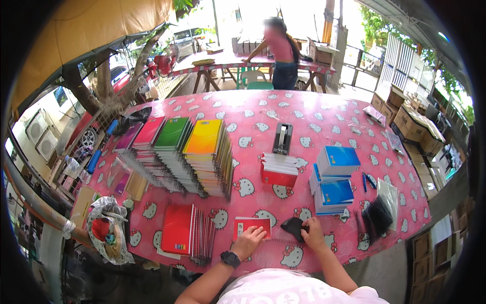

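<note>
Both forearms [206, 281] angle inward, left grip [249, 242] palm-down with fingers extended, right grip [313, 234] curled.

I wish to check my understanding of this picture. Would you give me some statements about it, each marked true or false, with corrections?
1. The left hand rests on a small red notebook. True.
2. The black watch is on the right wrist. False: it is on the left wrist.
3. The stack of yellow notebooks stands between the green stack and the pink stack. False: it stands to the right of both.
4. The blue stacks are farther right than the yellow stack. True.
5. The person at the far table wears a green top. False: the top is pink.
</note>
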### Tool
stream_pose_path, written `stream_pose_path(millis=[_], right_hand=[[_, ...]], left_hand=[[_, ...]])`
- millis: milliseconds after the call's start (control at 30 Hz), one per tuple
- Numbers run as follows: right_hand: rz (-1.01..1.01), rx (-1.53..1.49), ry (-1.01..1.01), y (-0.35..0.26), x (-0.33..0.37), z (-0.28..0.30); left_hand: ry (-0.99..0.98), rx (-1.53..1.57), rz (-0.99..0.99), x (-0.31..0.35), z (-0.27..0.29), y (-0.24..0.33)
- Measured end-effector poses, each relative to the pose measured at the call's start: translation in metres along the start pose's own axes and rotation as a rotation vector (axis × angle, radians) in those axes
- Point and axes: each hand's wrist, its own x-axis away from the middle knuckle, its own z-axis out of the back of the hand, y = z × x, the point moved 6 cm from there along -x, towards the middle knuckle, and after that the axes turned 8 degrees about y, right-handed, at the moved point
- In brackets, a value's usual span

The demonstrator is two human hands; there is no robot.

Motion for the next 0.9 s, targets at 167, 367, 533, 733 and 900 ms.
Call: stream_pose_path(millis=[167, 367, 533, 733, 900], right_hand=[[0.168, -0.006, -0.215, -0.012, 0.01, -0.003], [0.261, 0.16, -0.39, -0.021, 0.015, -0.013], [0.229, 0.17, -0.337, -0.022, 0.013, -0.024], [0.383, 0.273, -0.498, -0.036, 0.0, -0.025], [0.194, 0.236, -0.638, -0.026, 0.003, -0.032]], left_hand=[[-0.031, -0.037, 0.033, -0.029, 0.036, 0.004], [-0.045, -0.168, 0.039, -0.005, 0.039, 0.024], [0.03, -0.054, 0.109, 0.004, 0.039, 0.032], [0.033, 0.029, 0.13, 0.007, 0.042, 0.029], [0.089, 0.016, 0.184, 0.008, 0.043, 0.028]])
